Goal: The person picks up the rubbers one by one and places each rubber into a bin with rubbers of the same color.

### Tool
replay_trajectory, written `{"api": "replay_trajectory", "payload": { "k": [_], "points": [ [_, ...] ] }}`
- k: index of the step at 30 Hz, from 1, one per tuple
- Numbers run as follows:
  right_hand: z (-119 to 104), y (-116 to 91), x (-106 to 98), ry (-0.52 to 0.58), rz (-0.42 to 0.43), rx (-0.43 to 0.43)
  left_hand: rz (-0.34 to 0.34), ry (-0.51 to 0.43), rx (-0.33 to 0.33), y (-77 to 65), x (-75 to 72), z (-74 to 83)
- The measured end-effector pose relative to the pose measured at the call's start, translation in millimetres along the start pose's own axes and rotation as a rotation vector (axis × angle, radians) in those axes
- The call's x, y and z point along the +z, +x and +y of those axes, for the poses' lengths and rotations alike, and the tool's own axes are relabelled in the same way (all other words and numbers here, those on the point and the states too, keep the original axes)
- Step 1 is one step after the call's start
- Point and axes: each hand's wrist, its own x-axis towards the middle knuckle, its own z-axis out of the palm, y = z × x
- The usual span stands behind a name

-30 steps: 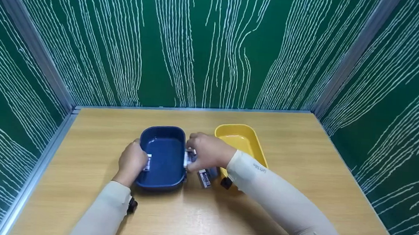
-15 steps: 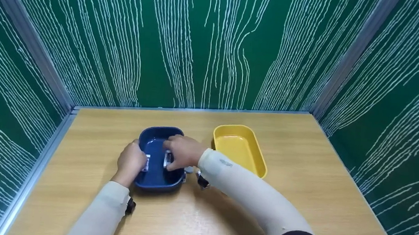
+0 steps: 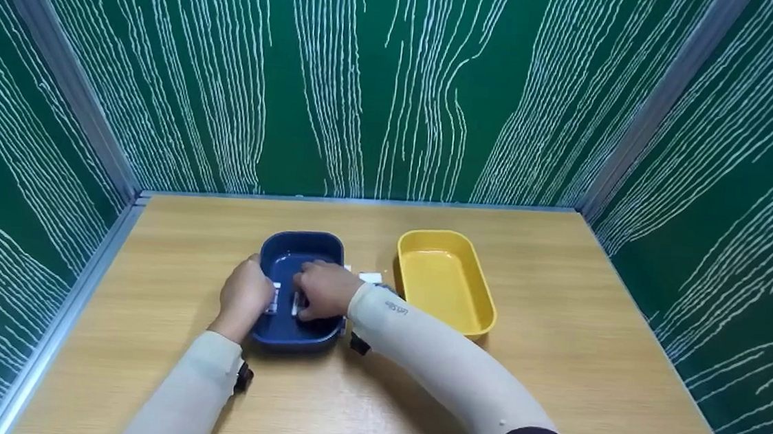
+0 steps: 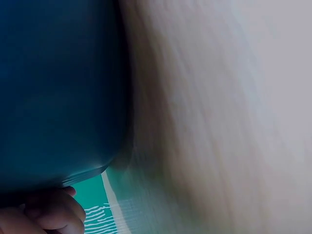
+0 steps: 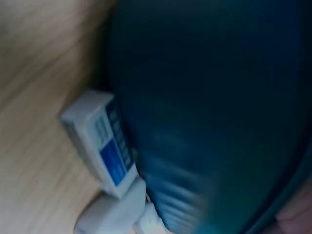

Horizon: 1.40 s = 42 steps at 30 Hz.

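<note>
A deep blue tray [image 3: 294, 343] stands left of centre on the table. My left hand [image 3: 245, 299] grips its left rim; in the left wrist view the hand's curled fingers [image 4: 53, 212] show below the blue wall. Close to that hand, inside the tray, is a white eraser [image 3: 273, 298] with print on it. My right hand [image 3: 327, 291] reaches over the right rim into the tray and pinches another white eraser [image 3: 296, 304], partly hidden by the fingers. Against the tray's outer side in the right wrist view lies an eraser with a blue and dark printed sleeve [image 5: 109, 146].
To the right stands a yellow tray [image 3: 449, 291]. Between the trays a white block [image 3: 370, 278] lies partly behind my right wrist. Next to the printed eraser is a plain whitish piece [image 5: 114, 209]. Green panels with white lines [image 3: 395, 107] enclose the wooden table [image 3: 592, 316].
My right hand has moved left from between the trays into the blue tray, carrying an eraser, then lower inside it. The left hand has stayed at the left rim.
</note>
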Motion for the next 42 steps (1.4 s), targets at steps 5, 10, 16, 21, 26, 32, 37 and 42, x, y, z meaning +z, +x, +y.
{"api": "replay_trajectory", "payload": {
  "k": [5,10,16,21,26,32,37,42],
  "points": [
    [-6,6,3,0.000,0.028,0.018,-0.007,0.001,-0.006,0.1,0.4,0.2],
    [-11,11,7,0.010,0.038,0.025,-0.014,0.001,-0.008,0.4,1.4,1.4],
    [-14,15,9,-0.010,0.061,0.012,-0.003,0.006,-0.003,1.6,1.3,0.0],
    [-16,13,6,-0.013,0.080,0.001,-0.002,-0.003,-0.007,1.9,0.2,-1.1],
    [-12,5,0,-0.005,0.118,-0.003,0.002,0.002,-0.002,2.0,0.9,-2.1],
    [5,-13,-24,0.022,0.119,0.013,-0.008,-0.010,-0.018,1.4,0.9,-1.3],
    [24,-37,-43,-0.028,0.097,0.058,-0.012,-0.005,-0.034,1.1,0.5,0.8],
    [39,-64,-49,-0.094,0.077,0.065,-0.013,0.001,-0.022,0.1,1.2,1.5]
  ]
}}
